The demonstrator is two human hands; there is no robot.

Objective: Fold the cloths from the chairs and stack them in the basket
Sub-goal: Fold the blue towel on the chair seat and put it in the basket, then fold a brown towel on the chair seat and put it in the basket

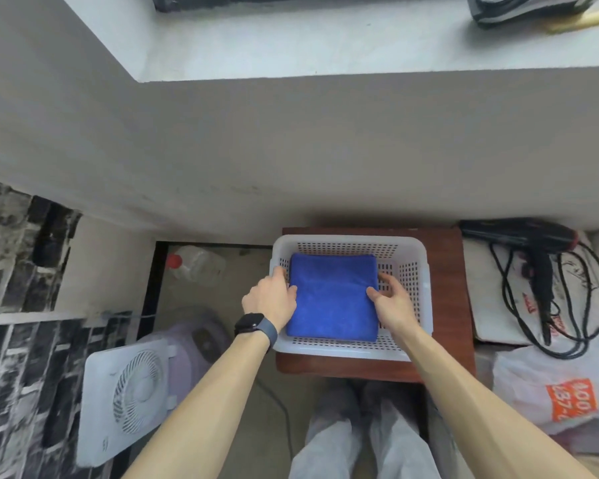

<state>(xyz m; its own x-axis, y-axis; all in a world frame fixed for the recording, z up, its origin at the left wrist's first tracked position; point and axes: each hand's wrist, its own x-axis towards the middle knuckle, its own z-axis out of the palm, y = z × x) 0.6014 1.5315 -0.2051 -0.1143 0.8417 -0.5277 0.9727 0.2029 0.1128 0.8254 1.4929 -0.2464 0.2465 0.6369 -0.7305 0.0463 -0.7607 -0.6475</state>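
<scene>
A folded blue cloth [332, 297] lies flat inside a white perforated plastic basket [419, 271]. The basket stands on a small brown wooden table [453, 305]. My left hand [270, 299], with a dark watch on its wrist, grips the cloth's left edge, thumb on top and fingers tucked down the side. On the cloth's right edge my right hand [389, 302] holds it the same way, thumb on top and fingers curled along the side. No chairs or other cloths are in view.
A white box fan [128, 399] leans at the lower left beside a lilac stool [194, 344]. A plastic bottle with a red cap [194, 266] lies on the floor. To the right are a black hair dryer with its cord [533, 250] and a white plastic bag [554, 392]. A grey wall rises behind the table.
</scene>
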